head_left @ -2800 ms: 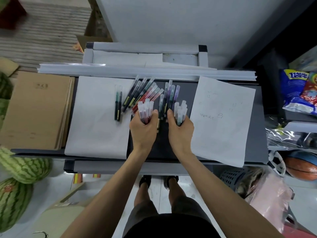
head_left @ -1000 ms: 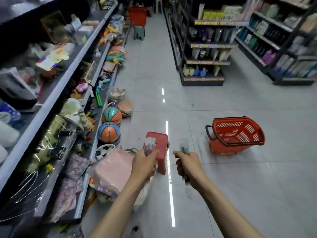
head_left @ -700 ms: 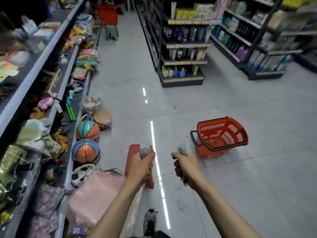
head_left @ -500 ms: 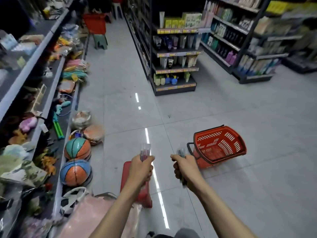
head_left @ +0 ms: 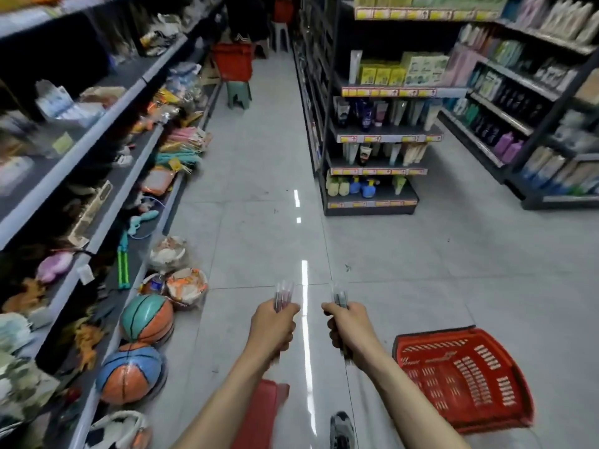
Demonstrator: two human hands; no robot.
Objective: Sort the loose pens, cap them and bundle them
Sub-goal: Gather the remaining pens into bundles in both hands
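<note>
You stand in a shop aisle, over a grey tiled floor [head_left: 259, 189] with a bright strip of light reflected down its middle. A long run of dark shelves [head_left: 39, 202] crowded with toys and packets lines your left side. A freestanding shelving unit [head_left: 385, 137] of bottles and tubes stands ahead on the right, with more shelving beyond it.

A red shopping basket [head_left: 463, 377] sits on the floor at lower right, just beside your right forearm in the view. Against the foot of the left shelves lie two basketballs, a teal-and-orange ball [head_left: 147, 319] and below it a blue-and-orange ball [head_left: 129, 372]. A red stool [head_left: 259, 413] shows under your left forearm, and a shoe [head_left: 342, 429] shows at the bottom edge.

Both arms reach forward at the same height, the hands near each other but apart. Your left hand [head_left: 272, 325] has its grip closed in a fist round the left bundle [head_left: 283, 294] of pens, which stands upright with its pale ends rising above the thumb. Your right hand [head_left: 351, 325] is fisted the same way round the right bundle [head_left: 339, 298] — darker pens, upright, a short length above the fingers and a little below the heel of the hand. Motion blur hides which pens are capped.
</note>
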